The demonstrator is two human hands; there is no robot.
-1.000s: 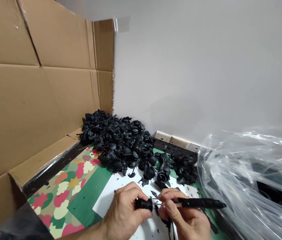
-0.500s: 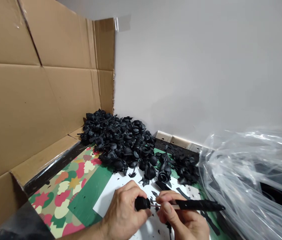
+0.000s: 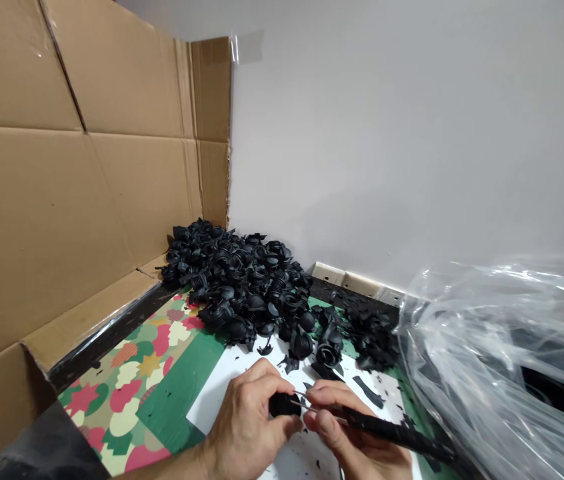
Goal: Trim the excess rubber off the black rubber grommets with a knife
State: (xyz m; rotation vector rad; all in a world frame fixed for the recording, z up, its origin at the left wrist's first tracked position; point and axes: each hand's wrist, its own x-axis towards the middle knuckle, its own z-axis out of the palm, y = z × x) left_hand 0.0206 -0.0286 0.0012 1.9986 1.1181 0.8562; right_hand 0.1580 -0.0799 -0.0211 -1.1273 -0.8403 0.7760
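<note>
1. Standing at far left: brown, creased cardboard panels (image 3: 87,200), meeting a plain grey-white wall (image 3: 387,133).
2. Below the panels: flat sheet with pink, cream and green shapes (image 3: 125,390), then plain green strip (image 3: 177,393), then white flat sheet (image 3: 215,380), which ran under the hands.
3. Large heap of black, ribbed, rubber-like pieces (image 3: 242,280) lay at the back by the cardboard corner, reaching onto the far part of the sheets.
4. Left hand (image 3: 247,420): closed in a pinch, thumb and index finger on a small black rounded rubber-like part (image 3: 283,404), over the white sheet. Right end showed; the rest was hidden by fingers.
5. Step in hand, judged from pose: tool work at the part's right end. Two thin metal prongs (image 3: 303,406) pointed at it, slightly apart; contact looked likely, couldn't confirm.
6. Right hand (image 3: 355,448): fingers narrow around a slim tool with a black-wrapped handle (image 3: 402,437), handle sloping down to the right.
7. Next move, my read: called for a steady left pinch, the part's end facing the prongs, small controlled finger motion on the right, tips clear of the left thumb.
8. Heap of flat black scraps (image 3: 372,337) lay behind the right hand. Far right: crumpled clear plastic bag (image 3: 462,347); dark shapes inside or behind, couldn't tell which.
</note>
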